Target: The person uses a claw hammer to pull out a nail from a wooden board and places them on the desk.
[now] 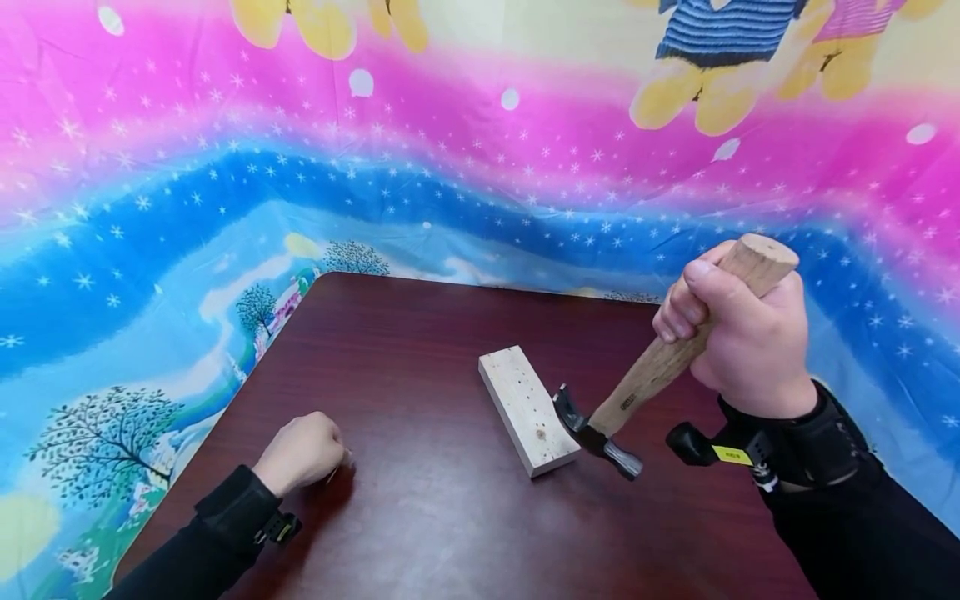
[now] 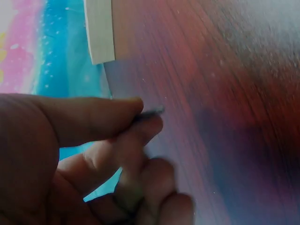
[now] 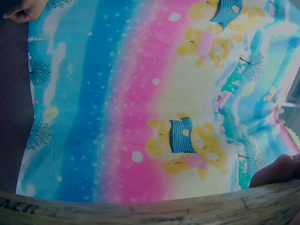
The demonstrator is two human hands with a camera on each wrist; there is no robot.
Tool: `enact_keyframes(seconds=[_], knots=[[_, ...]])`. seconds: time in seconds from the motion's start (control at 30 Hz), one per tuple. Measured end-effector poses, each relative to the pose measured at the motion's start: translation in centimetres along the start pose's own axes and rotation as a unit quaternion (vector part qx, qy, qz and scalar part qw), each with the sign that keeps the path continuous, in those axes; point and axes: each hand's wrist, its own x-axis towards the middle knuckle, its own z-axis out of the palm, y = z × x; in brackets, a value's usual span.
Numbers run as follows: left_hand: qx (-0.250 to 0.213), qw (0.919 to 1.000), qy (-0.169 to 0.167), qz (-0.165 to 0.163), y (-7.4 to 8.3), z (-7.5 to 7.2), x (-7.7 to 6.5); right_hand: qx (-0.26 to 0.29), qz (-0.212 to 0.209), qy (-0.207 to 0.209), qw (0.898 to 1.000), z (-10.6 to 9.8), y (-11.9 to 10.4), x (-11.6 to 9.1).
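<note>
My right hand [image 1: 757, 342] grips a claw hammer [image 1: 652, 375] by the end of its wooden handle. The hammer's metal head points down, close to the right side of a pale wooden block [image 1: 525, 408] with small dark holes in its top. In the right wrist view the hammer handle [image 3: 140, 211] crosses the bottom, and a thumb [image 3: 276, 171] shows beside it. Over the left part of the table, my left hand [image 1: 303, 450] pinches a nail [image 2: 152, 113] between thumb and forefinger; it is blurred and mostly covered by the fingers.
The block lies flat on a dark red-brown table [image 1: 420, 367] with a rounded far-left corner. Behind and beside the table hangs a colourful cloth [image 1: 465, 183] with bears and snowflakes. Each wrist wears a black strap with a small camera [image 1: 690, 444].
</note>
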Motion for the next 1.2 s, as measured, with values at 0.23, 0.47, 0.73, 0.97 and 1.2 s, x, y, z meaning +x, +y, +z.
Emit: enact_keyframes(seconds=[0.23,0.47,0.73,0.97,1.2], knots=[[0.008,0.9998,-0.016,-0.003,-0.4,1.0,0.1,-0.004,0.001,-0.008,1.000,-0.1,0.4,0.0],[0.026,0.9993,-0.018,-0.020,-0.5,1.6,0.3,0.011,0.004,-0.030,0.999,-0.2,0.7,-0.1],[0.046,0.9979,-0.017,-0.042,-0.5,1.4,0.5,0.011,0.015,-0.037,0.999,0.0,1.1,-0.1],[0.048,0.9978,-0.011,-0.045,-0.5,1.6,0.4,0.002,0.037,-0.052,0.998,0.3,1.8,0.3],[0.043,0.9976,-0.012,-0.053,-0.2,1.5,0.2,0.007,0.046,-0.070,0.996,0.9,2.6,0.9]])
